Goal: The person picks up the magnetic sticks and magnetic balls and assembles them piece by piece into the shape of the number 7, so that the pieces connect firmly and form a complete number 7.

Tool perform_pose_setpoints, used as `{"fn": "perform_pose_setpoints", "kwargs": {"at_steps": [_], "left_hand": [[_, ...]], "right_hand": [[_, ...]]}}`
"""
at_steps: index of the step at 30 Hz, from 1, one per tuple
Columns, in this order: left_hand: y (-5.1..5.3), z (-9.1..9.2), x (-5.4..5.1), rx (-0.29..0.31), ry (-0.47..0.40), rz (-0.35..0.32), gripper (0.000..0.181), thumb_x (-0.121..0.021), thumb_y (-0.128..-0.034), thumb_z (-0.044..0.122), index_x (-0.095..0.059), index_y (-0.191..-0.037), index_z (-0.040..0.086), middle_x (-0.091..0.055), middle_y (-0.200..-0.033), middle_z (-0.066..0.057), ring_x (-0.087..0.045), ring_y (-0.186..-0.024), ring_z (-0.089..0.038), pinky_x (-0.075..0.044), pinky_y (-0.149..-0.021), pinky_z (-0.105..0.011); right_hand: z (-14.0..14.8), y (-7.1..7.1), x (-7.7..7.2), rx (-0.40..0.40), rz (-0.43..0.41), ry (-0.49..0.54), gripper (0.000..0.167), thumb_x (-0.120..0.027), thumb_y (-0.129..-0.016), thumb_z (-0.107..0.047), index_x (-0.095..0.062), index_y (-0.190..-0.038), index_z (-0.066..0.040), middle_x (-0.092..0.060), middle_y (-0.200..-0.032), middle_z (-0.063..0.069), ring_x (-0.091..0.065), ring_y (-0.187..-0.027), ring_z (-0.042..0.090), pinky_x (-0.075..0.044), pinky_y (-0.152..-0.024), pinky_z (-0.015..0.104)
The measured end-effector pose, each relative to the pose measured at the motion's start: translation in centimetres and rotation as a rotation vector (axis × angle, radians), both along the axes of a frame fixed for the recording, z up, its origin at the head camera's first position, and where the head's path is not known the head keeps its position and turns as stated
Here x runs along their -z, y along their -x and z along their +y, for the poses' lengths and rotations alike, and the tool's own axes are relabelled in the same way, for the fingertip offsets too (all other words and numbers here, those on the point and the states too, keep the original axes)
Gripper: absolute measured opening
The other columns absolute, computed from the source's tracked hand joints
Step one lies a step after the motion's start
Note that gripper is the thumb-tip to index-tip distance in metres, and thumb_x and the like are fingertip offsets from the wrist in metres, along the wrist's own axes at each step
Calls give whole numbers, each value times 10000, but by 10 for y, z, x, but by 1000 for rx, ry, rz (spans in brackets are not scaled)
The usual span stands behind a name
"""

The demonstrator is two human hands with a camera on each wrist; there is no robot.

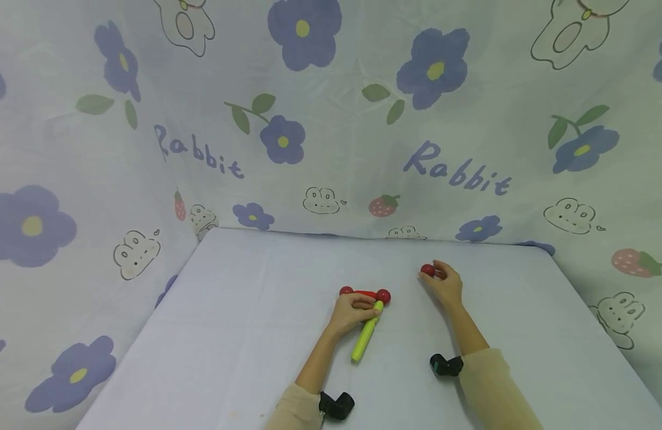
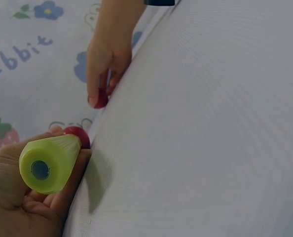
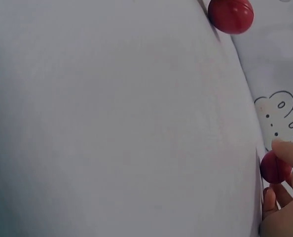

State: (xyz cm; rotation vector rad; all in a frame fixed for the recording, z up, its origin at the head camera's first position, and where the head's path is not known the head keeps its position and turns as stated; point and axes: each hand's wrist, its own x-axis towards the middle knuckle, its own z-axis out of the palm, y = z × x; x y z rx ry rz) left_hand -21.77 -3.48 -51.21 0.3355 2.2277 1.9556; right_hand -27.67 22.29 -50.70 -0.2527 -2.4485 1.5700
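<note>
My left hand (image 1: 351, 312) pinches a yellow-green magnetic stick (image 1: 366, 334) near its upper end. In the left wrist view the near end of this stick (image 2: 60, 158) faces the camera and shows a dark round disc. Its far end meets a red ball (image 1: 383, 296). A red stick (image 1: 365, 294) runs from that ball to another red ball (image 1: 346, 291), partly behind my left fingers. Farther right and back, my right hand (image 1: 445, 285) pinches a separate red ball (image 1: 428, 270) between thumb and fingers. The right wrist view shows this ball (image 3: 276, 167) too.
Everything is on a table with a white cover (image 1: 245, 322). Behind its far edge hangs a cloth (image 1: 336, 161) printed with flowers and rabbits. Black wrist cameras (image 1: 337, 406) sit at both sleeves.
</note>
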Motion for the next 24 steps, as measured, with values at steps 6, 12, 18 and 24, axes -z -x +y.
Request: {"fn": "perform_pose_setpoints", "kwargs": {"at_steps": [6,12,18,24], "left_hand": [[-1,0,-3,-1,2,9,290,-756,-769,62,-676,-1012,-75,-700,-936,-202,-691,-843,-220,-558,-663,-249],[-13,-1,-26,19,-3,24,280,-716,-787,2,-642,-1014,-145,-678,-943,-267,-689,-852,-265,-560,-674,-258],[-11,-1,-23,10,1,33,272,-721,-782,1,-651,-1007,-133,-684,-937,-255,-693,-840,-243,-561,-667,-256],[-1,0,-1,-1,0,18,282,-753,-771,51,-675,-1007,-80,-702,-929,-200,-694,-838,-215,-561,-670,-259]], "right_hand": [[0,1,3,10,29,-69,467,-720,-818,-128,-562,-1222,46,-587,-1169,270,-539,-1046,357,-428,-904,423],[1,-9,3,-14,-35,-6,460,-724,-821,-158,-572,-1221,13,-591,-1164,239,-540,-1042,305,-429,-898,361],[1,-25,-1,-59,-58,47,496,-732,-827,-212,-568,-1230,27,-579,-1201,240,-541,-1058,272,-422,-804,145],[2,-41,-6,-86,-115,59,533,-736,-824,-248,-557,-1256,8,-573,-1237,226,-553,-1083,280,-414,-740,67]]}}
